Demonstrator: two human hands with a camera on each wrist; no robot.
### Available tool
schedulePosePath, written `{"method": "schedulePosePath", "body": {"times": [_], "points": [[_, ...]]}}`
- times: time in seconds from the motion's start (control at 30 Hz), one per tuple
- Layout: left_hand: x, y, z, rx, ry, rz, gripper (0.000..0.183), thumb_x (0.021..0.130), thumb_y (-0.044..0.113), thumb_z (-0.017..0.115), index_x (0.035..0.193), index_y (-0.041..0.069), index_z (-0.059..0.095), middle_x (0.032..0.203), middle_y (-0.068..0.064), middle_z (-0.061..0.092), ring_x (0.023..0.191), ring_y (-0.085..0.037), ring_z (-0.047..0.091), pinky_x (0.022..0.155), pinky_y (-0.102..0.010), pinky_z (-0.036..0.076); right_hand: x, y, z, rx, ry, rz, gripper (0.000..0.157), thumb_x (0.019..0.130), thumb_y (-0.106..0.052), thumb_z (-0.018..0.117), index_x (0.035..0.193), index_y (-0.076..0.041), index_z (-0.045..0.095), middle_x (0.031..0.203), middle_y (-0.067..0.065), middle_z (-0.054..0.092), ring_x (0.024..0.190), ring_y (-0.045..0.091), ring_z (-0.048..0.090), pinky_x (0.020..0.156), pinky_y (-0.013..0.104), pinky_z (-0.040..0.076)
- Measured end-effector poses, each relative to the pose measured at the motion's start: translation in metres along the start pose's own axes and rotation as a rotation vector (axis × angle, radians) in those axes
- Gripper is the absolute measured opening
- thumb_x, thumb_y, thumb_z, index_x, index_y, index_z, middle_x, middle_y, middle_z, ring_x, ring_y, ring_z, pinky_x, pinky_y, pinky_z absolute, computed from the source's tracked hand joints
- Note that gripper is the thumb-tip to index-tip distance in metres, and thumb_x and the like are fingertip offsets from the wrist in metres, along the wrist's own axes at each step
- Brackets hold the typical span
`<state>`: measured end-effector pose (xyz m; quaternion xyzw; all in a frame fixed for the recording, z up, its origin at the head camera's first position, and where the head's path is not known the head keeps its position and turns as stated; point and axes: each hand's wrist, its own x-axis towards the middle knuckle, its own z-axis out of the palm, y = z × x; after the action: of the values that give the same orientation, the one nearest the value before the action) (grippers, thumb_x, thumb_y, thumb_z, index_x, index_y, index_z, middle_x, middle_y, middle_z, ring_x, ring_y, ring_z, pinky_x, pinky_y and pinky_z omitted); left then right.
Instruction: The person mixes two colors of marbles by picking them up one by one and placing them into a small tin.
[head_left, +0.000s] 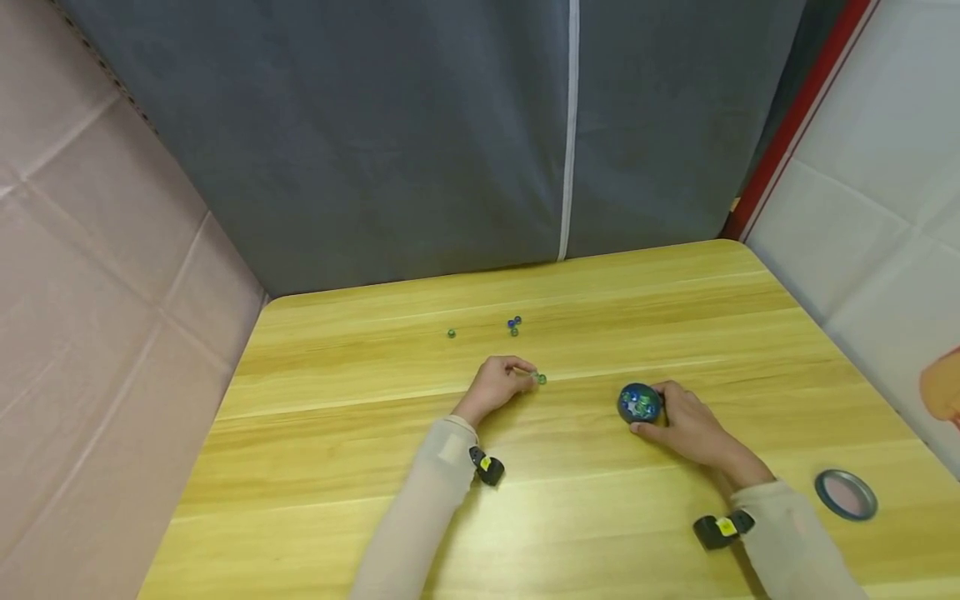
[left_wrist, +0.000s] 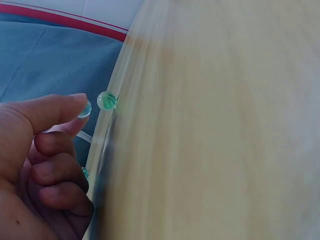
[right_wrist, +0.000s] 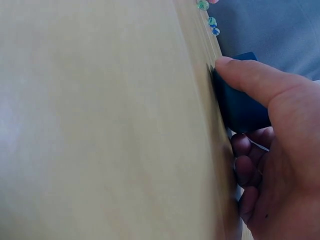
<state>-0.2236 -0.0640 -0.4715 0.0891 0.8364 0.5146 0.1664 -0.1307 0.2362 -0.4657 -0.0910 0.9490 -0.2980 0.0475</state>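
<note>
My left hand (head_left: 501, 385) pinches a clear glass marble (left_wrist: 86, 110) between thumb and index finger, its other fingers curled in toward the palm. Just beyond those fingertips sits a green-swirled marble (left_wrist: 106, 101), also visible as a green marble (head_left: 542, 379) in the head view. Over on the right, my right hand (head_left: 688, 423) grips a small round dark blue tin (head_left: 630, 414) by its side, thumb nearest me. Blue and green marbles (head_left: 641, 403) lie inside the tin. From the right wrist, the tin (right_wrist: 245, 107) shows only its dark side wall.
Farther back on the wooden table (head_left: 330, 492), a green marble (head_left: 452, 333) lies apart from a cluster of 3 marbles (head_left: 513, 332). A round rimmed lid (head_left: 846, 495) lies right of my right forearm. A grey curtain (head_left: 412, 167) hangs behind the table's far edge.
</note>
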Motion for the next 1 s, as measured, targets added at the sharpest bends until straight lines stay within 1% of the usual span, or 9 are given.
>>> {"method": "schedulePosePath", "body": {"times": [0.07, 0.2, 0.4, 0.6, 0.73, 0.8, 0.9, 1.0], "points": [[0.0, 0.003, 0.002, 0.001, 0.002, 0.011, 0.022, 0.09, 0.023, 0.068, 0.109, 0.012, 0.071, 0.061, 0.0, 0.053, 0.052, -0.009, 0.043, 0.048, -0.021, 0.035, 0.0, 0.0, 0.0, 0.001, -0.001, -0.002, 0.069, 0.085, -0.039, 0.073, 0.125, 0.007, 0.042, 0.113, 0.022, 0.057, 0.102, 0.035, 0.053, 0.08, 0.048, 0.042], [-0.002, 0.012, 0.007, -0.011, 0.002, 0.043, 0.022, 0.09, 0.024, 0.068, 0.108, 0.013, 0.071, 0.056, 0.002, 0.047, 0.048, -0.009, 0.037, 0.046, -0.022, 0.033, 0.0, 0.001, 0.0, 0.006, 0.0, -0.003, 0.069, 0.085, -0.039, 0.073, 0.125, 0.007, 0.042, 0.114, 0.022, 0.056, 0.102, 0.035, 0.052, 0.08, 0.048, 0.041], [-0.004, 0.026, 0.022, -0.053, -0.016, 0.074, 0.021, 0.088, 0.025, 0.07, 0.106, 0.014, 0.072, 0.053, 0.005, 0.042, 0.046, -0.009, 0.034, 0.046, -0.023, 0.032, -0.001, 0.002, 0.0, 0.004, 0.002, -0.004, 0.069, 0.085, -0.039, 0.073, 0.125, 0.008, 0.042, 0.114, 0.022, 0.056, 0.103, 0.036, 0.052, 0.081, 0.05, 0.041], [-0.005, 0.037, 0.041, -0.065, -0.032, 0.108, 0.019, 0.087, 0.025, 0.072, 0.103, 0.015, 0.074, 0.055, 0.005, 0.043, 0.047, -0.009, 0.034, 0.046, -0.022, 0.03, -0.002, -0.001, -0.001, 0.003, 0.004, -0.002, 0.068, 0.085, -0.038, 0.073, 0.124, 0.008, 0.042, 0.113, 0.023, 0.057, 0.102, 0.036, 0.052, 0.08, 0.049, 0.041], [-0.007, 0.044, 0.054, -0.085, -0.038, 0.123, 0.019, 0.085, 0.024, 0.074, 0.101, 0.014, 0.074, 0.055, 0.006, 0.043, 0.047, -0.008, 0.035, 0.046, -0.021, 0.03, -0.002, -0.002, -0.002, 0.01, 0.002, -0.008, 0.068, 0.085, -0.038, 0.073, 0.125, 0.008, 0.042, 0.114, 0.024, 0.056, 0.103, 0.038, 0.052, 0.081, 0.051, 0.041], [-0.007, 0.046, 0.061, -0.08, -0.042, 0.135, 0.019, 0.084, 0.024, 0.074, 0.101, 0.013, 0.074, 0.054, 0.006, 0.043, 0.047, -0.007, 0.035, 0.045, -0.021, 0.03, -0.002, -0.003, -0.002, 0.012, 0.007, -0.015, 0.068, 0.084, -0.037, 0.073, 0.124, 0.008, 0.042, 0.114, 0.025, 0.056, 0.103, 0.039, 0.052, 0.081, 0.053, 0.042], [-0.008, 0.05, 0.071, -0.076, -0.068, 0.146, 0.019, 0.085, 0.023, 0.074, 0.101, 0.014, 0.074, 0.053, 0.006, 0.042, 0.046, -0.007, 0.034, 0.044, -0.021, 0.029, -0.001, -0.003, -0.001, 0.01, 0.015, -0.028, 0.067, 0.084, -0.036, 0.074, 0.124, 0.008, 0.043, 0.114, 0.025, 0.057, 0.103, 0.04, 0.053, 0.081, 0.054, 0.042], [-0.008, 0.054, 0.081, -0.063, -0.093, 0.147, 0.018, 0.085, 0.023, 0.074, 0.101, 0.015, 0.074, 0.052, 0.006, 0.04, 0.045, -0.007, 0.033, 0.043, -0.02, 0.028, 0.0, -0.002, 0.001, 0.006, 0.018, -0.036, 0.067, 0.084, -0.036, 0.074, 0.124, 0.008, 0.043, 0.114, 0.025, 0.057, 0.102, 0.038, 0.054, 0.08, 0.052, 0.043]]}}
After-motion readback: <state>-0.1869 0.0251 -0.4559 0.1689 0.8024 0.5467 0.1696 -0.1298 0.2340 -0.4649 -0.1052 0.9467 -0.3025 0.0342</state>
